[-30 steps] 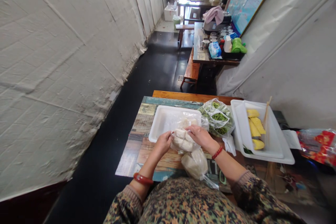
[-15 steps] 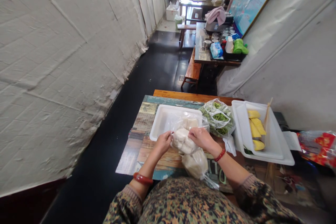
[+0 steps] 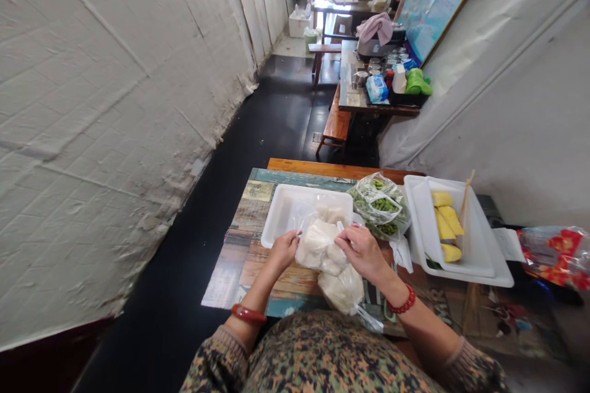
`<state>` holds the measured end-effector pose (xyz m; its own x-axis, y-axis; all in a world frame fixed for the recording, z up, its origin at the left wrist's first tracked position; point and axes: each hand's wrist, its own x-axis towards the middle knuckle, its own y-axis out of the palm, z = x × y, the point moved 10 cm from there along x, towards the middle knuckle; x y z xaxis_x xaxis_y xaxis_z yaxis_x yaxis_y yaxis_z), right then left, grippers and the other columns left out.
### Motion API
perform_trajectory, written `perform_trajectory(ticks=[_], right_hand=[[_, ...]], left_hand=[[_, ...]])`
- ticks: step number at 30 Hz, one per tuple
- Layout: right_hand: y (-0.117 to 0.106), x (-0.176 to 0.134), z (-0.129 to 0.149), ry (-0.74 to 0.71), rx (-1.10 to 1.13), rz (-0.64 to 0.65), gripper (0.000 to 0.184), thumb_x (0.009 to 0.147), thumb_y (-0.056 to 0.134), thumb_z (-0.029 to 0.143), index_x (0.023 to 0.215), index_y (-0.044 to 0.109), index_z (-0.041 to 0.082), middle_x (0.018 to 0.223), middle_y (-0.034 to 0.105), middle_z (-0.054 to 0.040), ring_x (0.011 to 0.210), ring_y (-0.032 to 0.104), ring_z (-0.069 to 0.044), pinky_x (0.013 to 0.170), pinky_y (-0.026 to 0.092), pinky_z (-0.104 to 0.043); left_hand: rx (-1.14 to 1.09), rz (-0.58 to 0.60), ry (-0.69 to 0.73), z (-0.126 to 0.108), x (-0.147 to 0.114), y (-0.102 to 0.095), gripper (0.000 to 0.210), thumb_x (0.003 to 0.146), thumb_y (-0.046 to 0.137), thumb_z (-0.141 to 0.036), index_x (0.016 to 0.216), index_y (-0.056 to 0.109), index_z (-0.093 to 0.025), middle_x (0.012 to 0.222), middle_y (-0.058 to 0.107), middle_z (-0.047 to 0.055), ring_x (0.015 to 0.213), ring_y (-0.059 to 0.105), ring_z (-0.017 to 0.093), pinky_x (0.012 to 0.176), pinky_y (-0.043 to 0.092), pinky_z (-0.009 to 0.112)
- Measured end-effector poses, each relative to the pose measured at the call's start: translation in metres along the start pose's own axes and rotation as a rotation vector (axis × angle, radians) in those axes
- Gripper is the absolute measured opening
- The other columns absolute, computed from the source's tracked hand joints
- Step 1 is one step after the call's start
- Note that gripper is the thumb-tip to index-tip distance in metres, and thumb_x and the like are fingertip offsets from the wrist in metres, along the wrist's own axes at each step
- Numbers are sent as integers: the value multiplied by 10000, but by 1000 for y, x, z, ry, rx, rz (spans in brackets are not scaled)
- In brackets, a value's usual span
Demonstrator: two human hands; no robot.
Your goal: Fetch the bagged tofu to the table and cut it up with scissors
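A clear plastic bag of pale, off-white chunks (image 3: 318,241) is between my hands, overlapping the near right part of a white tray (image 3: 283,215). My left hand (image 3: 284,249) is closed in a pinch on the bag's left edge. At the bag's right side, my right hand (image 3: 362,250) pinches the plastic with thumb and fingers. What kind of food the chunks are, I cannot make out. Nearer to me on the table lies a second, knotted bag of pale food (image 3: 343,291), touching the first.
Right of the tray sits a bag of green pods (image 3: 382,204). Beyond it, stacked white trays (image 3: 500,270) hold yellow corn pieces (image 3: 446,224) and thin sticks (image 3: 467,209). A red package (image 3: 553,252) lies far right. A wooden bench (image 3: 318,166) runs behind the table (image 3: 253,261).
My right hand has shifted right and slightly down, fingers still at the bag. The bag has tilted, showing more of its left side. My left hand has barely moved.
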<state>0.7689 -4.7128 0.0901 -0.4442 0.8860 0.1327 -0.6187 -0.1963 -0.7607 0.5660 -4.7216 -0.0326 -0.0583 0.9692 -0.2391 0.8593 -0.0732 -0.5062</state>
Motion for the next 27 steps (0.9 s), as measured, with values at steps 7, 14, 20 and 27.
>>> perform_trajectory(ticks=[7,14,20,27], right_hand=[[-44,-9,39,-167,-76,-157,250,981,480,226,745,563,211,708,620,0,708,564,-160,980,386,-400],[-88,-33,45,-230,-204,-194,212,971,504,182,768,559,208,690,600,13,687,552,-150,964,409,-403],[-133,-71,25,-169,-199,-283,145,951,537,176,821,577,224,743,644,2,779,613,-179,936,435,-357],[-164,-110,-17,53,-221,-371,151,957,541,259,816,586,225,764,640,-9,741,608,-175,725,449,-290]], left_hand=[[-62,19,-18,6,-1,-2,344,844,457,-306,1010,708,-139,786,725,69,661,650,181,666,514,293],[-134,-29,-43,5,0,-14,355,823,486,-356,1000,697,-131,752,708,66,600,643,166,608,499,282],[-216,-75,-41,-11,4,-28,342,803,532,-391,969,694,-140,721,708,49,589,651,175,623,510,296],[-318,-150,-19,-44,5,-45,376,811,546,-399,1015,667,-107,639,637,8,532,583,138,581,467,263]])
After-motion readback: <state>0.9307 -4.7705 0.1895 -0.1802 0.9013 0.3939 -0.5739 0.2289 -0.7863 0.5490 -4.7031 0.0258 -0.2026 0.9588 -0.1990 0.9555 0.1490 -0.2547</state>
